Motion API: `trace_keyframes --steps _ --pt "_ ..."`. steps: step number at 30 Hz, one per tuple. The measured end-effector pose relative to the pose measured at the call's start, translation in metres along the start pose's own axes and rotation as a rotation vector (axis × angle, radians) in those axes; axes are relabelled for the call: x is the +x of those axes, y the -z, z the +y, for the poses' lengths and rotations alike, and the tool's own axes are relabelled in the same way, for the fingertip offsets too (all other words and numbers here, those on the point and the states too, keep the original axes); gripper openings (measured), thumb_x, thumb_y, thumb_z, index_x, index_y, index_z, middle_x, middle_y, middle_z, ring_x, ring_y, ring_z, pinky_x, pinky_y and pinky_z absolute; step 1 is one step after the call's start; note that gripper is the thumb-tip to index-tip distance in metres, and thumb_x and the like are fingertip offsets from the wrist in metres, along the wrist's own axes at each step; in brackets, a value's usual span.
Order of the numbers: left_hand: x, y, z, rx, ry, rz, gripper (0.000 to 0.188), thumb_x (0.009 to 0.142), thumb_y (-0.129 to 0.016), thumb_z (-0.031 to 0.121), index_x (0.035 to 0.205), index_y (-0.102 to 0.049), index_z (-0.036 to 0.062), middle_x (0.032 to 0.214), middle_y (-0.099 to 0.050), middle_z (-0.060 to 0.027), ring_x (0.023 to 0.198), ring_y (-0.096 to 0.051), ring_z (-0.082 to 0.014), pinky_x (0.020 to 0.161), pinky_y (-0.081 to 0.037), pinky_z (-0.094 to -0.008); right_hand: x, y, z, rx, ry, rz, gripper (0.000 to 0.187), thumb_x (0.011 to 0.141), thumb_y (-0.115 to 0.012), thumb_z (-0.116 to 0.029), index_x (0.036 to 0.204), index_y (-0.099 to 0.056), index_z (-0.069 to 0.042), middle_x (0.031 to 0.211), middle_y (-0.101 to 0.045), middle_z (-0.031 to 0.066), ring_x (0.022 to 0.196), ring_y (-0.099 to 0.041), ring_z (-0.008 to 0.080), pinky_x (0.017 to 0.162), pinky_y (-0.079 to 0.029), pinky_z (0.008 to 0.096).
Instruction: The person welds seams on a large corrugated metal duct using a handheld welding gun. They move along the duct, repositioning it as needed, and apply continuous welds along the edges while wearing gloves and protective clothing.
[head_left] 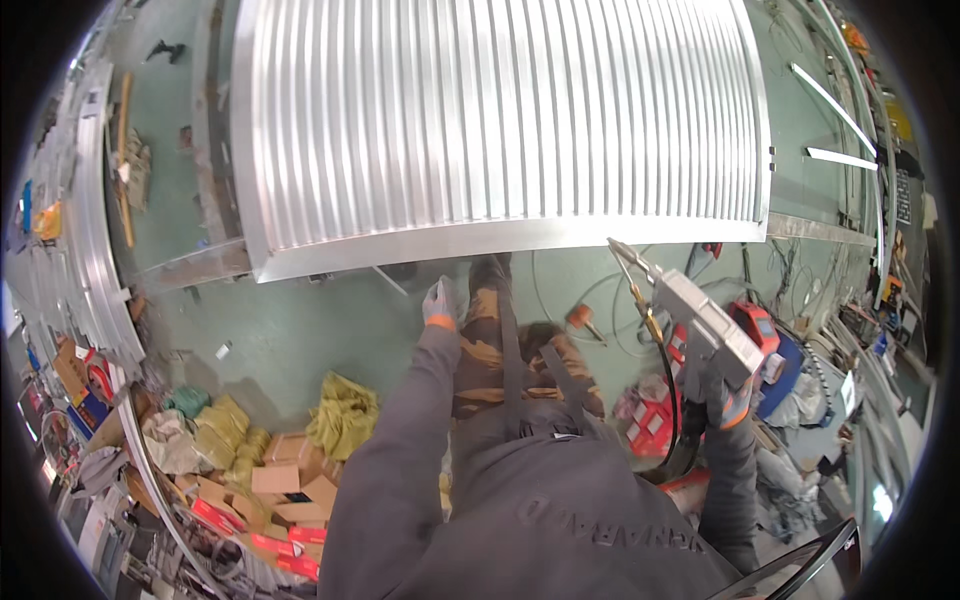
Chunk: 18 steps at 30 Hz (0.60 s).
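Note:
A large silver ribbed metal panel (500, 235) with a flat frame lies in front of me. My right hand (735, 400), in a grey glove with an orange cuff, grips a welding gun (705, 320) with a grey box body. Its thin nozzle points forward and left, and the tip appears at the panel's near edge; whether it touches I cannot tell. A brass-coloured feed tube and a black hose (672, 400) run along the gun. My gloved left hand (439, 303) hangs short of the panel, fingers stretched forward, with nothing visible in it.
Metal rails (190, 268) support the panel. Cables and an orange-headed tool (582, 318) lie on the green floor beyond my legs. Cardboard boxes (290, 465), a yellow-green sack (343, 415) and red packages are heaped at left. Red equipment (755, 325) and clutter stand at right.

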<state>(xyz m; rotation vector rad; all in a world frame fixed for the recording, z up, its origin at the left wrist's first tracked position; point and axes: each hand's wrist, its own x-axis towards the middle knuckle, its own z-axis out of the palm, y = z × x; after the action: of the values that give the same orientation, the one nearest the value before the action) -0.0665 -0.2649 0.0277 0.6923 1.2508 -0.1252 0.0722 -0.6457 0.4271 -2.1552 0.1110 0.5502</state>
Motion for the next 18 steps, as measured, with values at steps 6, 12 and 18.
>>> trace_keyframes --steps 6,12,18 --pt "-0.007 -0.099 -0.002 -0.480 0.229 0.315 0.053 0.094 -0.053 0.042 0.133 -0.042 0.0081 0.131 -0.051 -0.0120 0.111 -0.056 -0.0283 0.089 -0.047 -0.0393 0.168 -0.034 -0.087 0.087 -0.204 -0.380 0.048 0.089 -0.064 -0.026 0.125 -0.047 0.000 0.103 -0.063 0.0092 0.090 -0.063 0.0173 0.074 -0.051 0.0284" --pt "0.013 -0.164 0.008 -0.559 0.077 0.709 0.048 0.096 -0.049 0.039 0.130 -0.046 0.0065 0.126 -0.055 -0.0121 0.107 -0.058 -0.0286 0.088 -0.048 -0.0382 0.271 -0.094 -0.124 -0.054 -0.075 -0.715 0.042 0.091 -0.060 -0.016 0.126 -0.042 0.000 0.110 -0.062 0.0116 0.098 -0.062 0.0193 0.082 -0.051 0.0287" --pt "0.054 -0.176 0.039 -0.436 -0.024 1.139 0.045 0.097 -0.045 0.037 0.128 -0.050 0.0048 0.121 -0.059 -0.0123 0.103 -0.061 -0.0289 0.086 -0.049 -0.0371 0.355 -0.206 -0.153 -0.176 0.193 -0.965 0.035 0.091 -0.059 -0.018 0.118 -0.052 0.003 0.106 -0.064 0.0124 0.095 -0.062 0.0193 0.082 -0.049 0.0296"
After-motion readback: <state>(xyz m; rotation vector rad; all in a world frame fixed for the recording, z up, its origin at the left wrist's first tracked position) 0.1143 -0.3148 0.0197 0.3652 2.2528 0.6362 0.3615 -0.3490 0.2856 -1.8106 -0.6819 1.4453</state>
